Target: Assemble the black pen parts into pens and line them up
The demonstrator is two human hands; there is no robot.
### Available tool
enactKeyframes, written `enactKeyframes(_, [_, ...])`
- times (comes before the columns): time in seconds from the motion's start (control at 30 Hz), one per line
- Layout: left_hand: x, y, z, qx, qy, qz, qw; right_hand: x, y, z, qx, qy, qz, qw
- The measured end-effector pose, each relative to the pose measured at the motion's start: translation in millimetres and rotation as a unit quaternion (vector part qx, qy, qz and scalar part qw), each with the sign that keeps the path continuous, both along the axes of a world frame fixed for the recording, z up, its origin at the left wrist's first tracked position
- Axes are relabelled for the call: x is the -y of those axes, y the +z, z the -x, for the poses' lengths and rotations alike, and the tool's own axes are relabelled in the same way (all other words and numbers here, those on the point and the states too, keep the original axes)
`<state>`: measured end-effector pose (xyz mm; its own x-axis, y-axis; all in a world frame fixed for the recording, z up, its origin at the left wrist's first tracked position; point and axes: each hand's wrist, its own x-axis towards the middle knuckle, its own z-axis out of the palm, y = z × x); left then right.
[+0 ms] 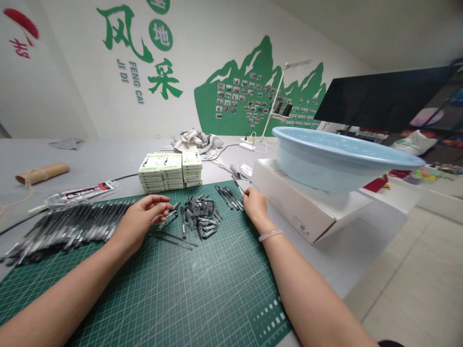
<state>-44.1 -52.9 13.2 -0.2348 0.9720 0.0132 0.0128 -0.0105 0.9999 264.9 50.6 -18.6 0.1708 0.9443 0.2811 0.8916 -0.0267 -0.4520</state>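
Spreading beneath everything, a pale grey bench [108, 154] carries all the things near the two hands. On it lies a green cutting mat [202, 289] ruled with white grid lines. To the right, a light blue basin [325, 164] sits on top of a white box [285, 202], which rests on the bench beside the mat. At the left, a long row of pens [79, 221] lies side by side, partly over the mat's edge. Small white-and-green cartons [170, 171] stand stacked just beyond the mat's far edge. The left hand [150, 214] is half curled, thumb close to the forefinger, between the row and a loose pile of short dark pieces [202, 212] at its fingertips; whether it grips one I cannot tell. The right hand [255, 207], near the mat's right edge, is closed with thumb and fingers pinched on a single slim pen [237, 184], whose end points up and away. Just left of that pen, a few more pens [224, 198] lie slanting together on the mat.
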Motion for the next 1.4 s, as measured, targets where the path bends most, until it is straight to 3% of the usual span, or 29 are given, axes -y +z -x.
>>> enactKeyframes(0.23, [-1.3, -1.6, 5.0, -0.057, 0.003, -0.015, 0.998, -6.6, -10.1, -6.2, 0.025, -0.002, 0.018, 1.000])
enactKeyframes(0.5, [-0.9, -2.8, 2.1, -0.087, -0.003, -0.018, 0.996, 0.1, -9.8, 10.9, 0.031, 0.037, -0.006, 0.999])
enactKeyframes(0.7, [0.6, -1.6, -3.5, -0.113, -0.023, -0.025, 0.993, 3.7, -20.0, 27.2, 0.038, 0.163, 0.010, 0.986])
enactKeyframes(0.83, [0.6, -1.6, -5.7, -0.124, -0.037, -0.026, 0.991, 2.8, -23.6, 29.9, 0.067, 0.201, 0.021, 0.977])
enactKeyframes(1.03, [3.3, -3.5, -7.5, -0.124, -0.038, -0.019, 0.991, -1.4, -28.0, 33.0, 0.074, 0.213, 0.019, 0.974])
enactKeyframes(1.17, [5.3, 1.8, -14.8, -0.200, -0.021, -0.061, 0.978, -2.2, -28.8, 37.8, 0.049, 0.195, 0.005, 0.980])
enactKeyframes(1.27, [-13.3, 7.7, -33.6, -0.259, -0.067, -0.124, 0.955, -2.2, -28.4, 39.3, 0.019, 0.153, 0.001, 0.988])
enactKeyframes(1.4, [-76.5, 4.8, -74.1, -0.274, -0.191, -0.140, 0.932, -1.8, -30.2, 38.7, -0.001, 0.125, -0.002, 0.992])
